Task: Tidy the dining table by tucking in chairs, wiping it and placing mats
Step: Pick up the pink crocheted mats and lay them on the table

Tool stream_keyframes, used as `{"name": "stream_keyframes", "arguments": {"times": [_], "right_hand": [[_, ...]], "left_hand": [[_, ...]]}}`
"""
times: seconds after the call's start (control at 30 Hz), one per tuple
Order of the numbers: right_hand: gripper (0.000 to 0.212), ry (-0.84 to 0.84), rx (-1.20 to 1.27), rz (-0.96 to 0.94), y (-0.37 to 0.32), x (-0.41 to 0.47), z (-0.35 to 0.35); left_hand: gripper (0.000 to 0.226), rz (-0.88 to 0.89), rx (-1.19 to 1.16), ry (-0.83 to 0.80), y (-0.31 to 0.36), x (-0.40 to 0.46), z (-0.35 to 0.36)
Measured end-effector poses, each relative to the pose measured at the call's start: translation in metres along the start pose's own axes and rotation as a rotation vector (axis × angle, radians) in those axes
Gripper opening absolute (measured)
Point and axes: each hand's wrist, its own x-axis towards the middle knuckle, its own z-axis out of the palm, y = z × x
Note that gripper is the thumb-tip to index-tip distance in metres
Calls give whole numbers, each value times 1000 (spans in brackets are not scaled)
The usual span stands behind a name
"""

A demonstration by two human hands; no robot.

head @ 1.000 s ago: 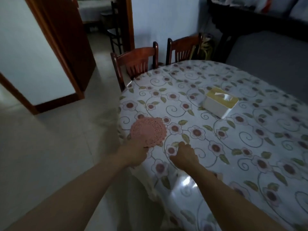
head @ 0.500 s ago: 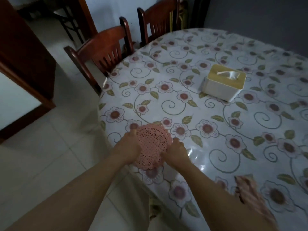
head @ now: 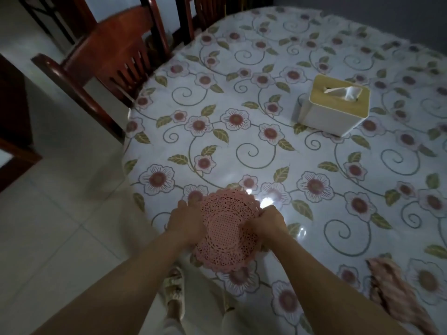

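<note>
- Reference landmark: the tissue box (head: 335, 105), standing on the floral tablecloth (head: 242, 141) toward the far right of the table.
- Work item: the pink lace mat (head: 226, 232), round, so it has no long axis. It lies at the near edge of the table, well apart from the tissue box, on the near-left side of it.
- It may be a small stack rather than a single mat; the layered rim suggests this, but the view does not settle it.
- Left hand (head: 185, 224): fingers curled over the mat's left rim, grasping it.
- Right hand (head: 268, 224): fingers curled over the right rim, grasping it. The two holds sit opposite each other across the mat's centre.
- Governing relation: the mat lies directly between the hands, equally near to each. Its near rim appears to reach or overhang the table edge; whether it is lifted or resting cannot be determined.
- Judgement: the next move calls for travel away from the edge, toward the tissue box side, both hands moving together to keep the mat flat.
- Also present: a crumpled pinkish cloth (head: 396, 291), nearer than the tissue box, and a wooden chair (head: 104, 56) to the box's far left.
</note>
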Motion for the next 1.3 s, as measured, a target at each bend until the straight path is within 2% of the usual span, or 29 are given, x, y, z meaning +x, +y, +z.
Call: {"name": "stream_keyframes", "arguments": {"times": [0.1, 0.17, 0.27, 0.33, 0.37, 0.43, 0.47, 0.53, 0.57, 0.67, 0.7, 0.77, 0.93, 1.0, 1.1, 1.2, 1.3], "right_hand": [[37, 26, 31, 3, -7, -12, -1], [27, 66, 72, -28, -11, -19, 3], [43, 68, 114, -138, -19, -31, -1], [51, -26, 186, -212, -29, -41, -14], [51, -88, 237, -239, -36, -48, -22], [47, -186, 318, -273, -49, -59, -36], [43, -214, 350, -293, -58, -64, -42], [37, -271, 426, -343, -76, -75, -52], [36, -289, 465, -363, -85, -80, -56], [33, -300, 544, -411, -109, -89, -60], [34, -276, 548, -428, -116, -92, -59], [39, -182, 572, -446, -127, -95, -55], [45, 205, 566, -450, -149, -100, -39], [46, 279, 536, -470, -157, -100, -35], [44, 345, 446, -513, -166, -97, -31], [46, 450, 328, -558, -174, -92, -31], [55, 459, 227, -543, -184, -77, -32]], "left_hand": [[68, 31, -74, -2, -5, 3, 0], [69, 46, -118, -60, -8, 5, -4], [56, 102, -182, -141, -11, 9, -22], [36, 146, -230, -133, -10, 8, -40], [37, 153, -276, -141, -10, 8, -52], [74, 136, -436, -188, -12, 11, -74], [86, 150, -545, -212, -15, 11, -87], [93, 157, -743, -299, -22, 11, -110], [87, 167, -823, -335, -27, 12, -119], [37, 188, -1073, -399, -41, 5, -149], [26, 179, -1139, -427, -45, 4, -156], [18, 176, -1240, -478, -54, 0, -171], [44, 297, -1314, -690, -71, 0, -191], [43, 334, -1261, -724, -71, 2, -195], [19, 340, -1085, -682, -68, 6, -201], [25, 366, -1076, -577, -65, 16, -203], [27, 347, -1149, -478, -59, 25, -207]]}}
